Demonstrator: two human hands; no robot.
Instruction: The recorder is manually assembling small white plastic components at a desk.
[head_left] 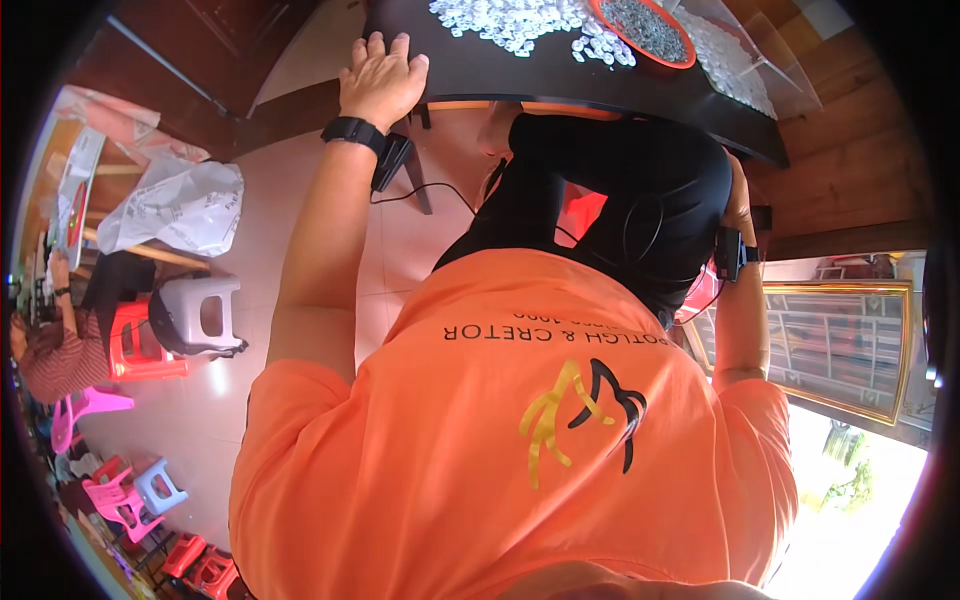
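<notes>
Left hand [383, 85] lies spread on the table [470, 75], right hand [738, 192] against the knee [700, 165].

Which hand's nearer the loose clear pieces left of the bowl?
Left. Left hand is close by, left of the clear pieces; right hand is farther off, beside the leg.
</notes>
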